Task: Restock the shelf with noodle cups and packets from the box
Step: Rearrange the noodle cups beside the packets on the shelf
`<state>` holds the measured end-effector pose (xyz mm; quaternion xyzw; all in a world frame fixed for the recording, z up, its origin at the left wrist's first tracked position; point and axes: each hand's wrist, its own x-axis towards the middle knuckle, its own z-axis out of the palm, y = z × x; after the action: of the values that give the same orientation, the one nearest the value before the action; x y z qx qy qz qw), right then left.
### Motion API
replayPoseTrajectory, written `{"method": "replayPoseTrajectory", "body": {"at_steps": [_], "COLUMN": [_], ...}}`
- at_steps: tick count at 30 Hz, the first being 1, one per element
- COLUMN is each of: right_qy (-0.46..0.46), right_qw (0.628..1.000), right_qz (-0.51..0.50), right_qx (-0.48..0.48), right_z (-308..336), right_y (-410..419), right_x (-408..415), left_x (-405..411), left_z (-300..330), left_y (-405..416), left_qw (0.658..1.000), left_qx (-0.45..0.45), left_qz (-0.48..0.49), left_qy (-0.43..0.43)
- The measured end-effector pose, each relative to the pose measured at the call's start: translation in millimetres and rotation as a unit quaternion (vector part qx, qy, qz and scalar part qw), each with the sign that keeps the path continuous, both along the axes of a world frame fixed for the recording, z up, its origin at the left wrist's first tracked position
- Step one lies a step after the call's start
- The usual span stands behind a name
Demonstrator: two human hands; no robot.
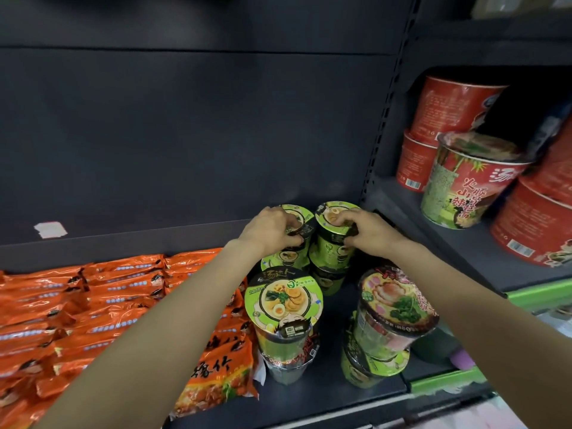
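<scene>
Two green noodle cups are gripped at the back of the dark shelf [309, 394].

One rear cup [305, 222] is clasped by the left hand [269, 230], its neighbour [332, 239] by the right hand [370, 232]; orange packets [93, 305] lie left of them.

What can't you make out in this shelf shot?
- The box: not in the head view.
- Lids of the two rear green cups: partly covered by the left hand and right hand.
- Orange packets: cut off at the left edge.
- Small print on the cups: too small.
</scene>
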<state>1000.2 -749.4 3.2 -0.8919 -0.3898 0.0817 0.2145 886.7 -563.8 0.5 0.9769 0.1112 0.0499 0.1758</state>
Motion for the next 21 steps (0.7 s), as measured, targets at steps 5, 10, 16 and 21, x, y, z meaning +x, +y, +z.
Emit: {"method": "replayPoseTrajectory", "body": {"at_steps": [5,10,16,21], "right_qy": [-0.064,-0.031,-0.034,-0.086], "right_qw": [0.998,0.999,0.999,0.995], "right_qz": [-0.017,-0.014,-0.010,-0.041], "right_qx": [-0.002,-0.011,-0.001,-0.035], "right_z": [3.4,7.1,0.6,-8.0], "right_y": [12.4,1.0,-3.2,-4.2], "right_x": [-8.0,0.7,0.2,0.6], "left_x": [-1.4,-0.6,-2.0,-1.2], "left_z": [1.1,0.3,-1.8,-1.0], "left_y": [-1.6,-3.3,-4.7,-5.5], "left_qw": [1.000,1.000,1.000,1.000], "left_qx": [-0.002,-0.009,-0.010,-0.012], "left_qz": [0.007,0.011,0.018,0.018], "left_qy": [0.006,0.005,0.004,0.000]}}
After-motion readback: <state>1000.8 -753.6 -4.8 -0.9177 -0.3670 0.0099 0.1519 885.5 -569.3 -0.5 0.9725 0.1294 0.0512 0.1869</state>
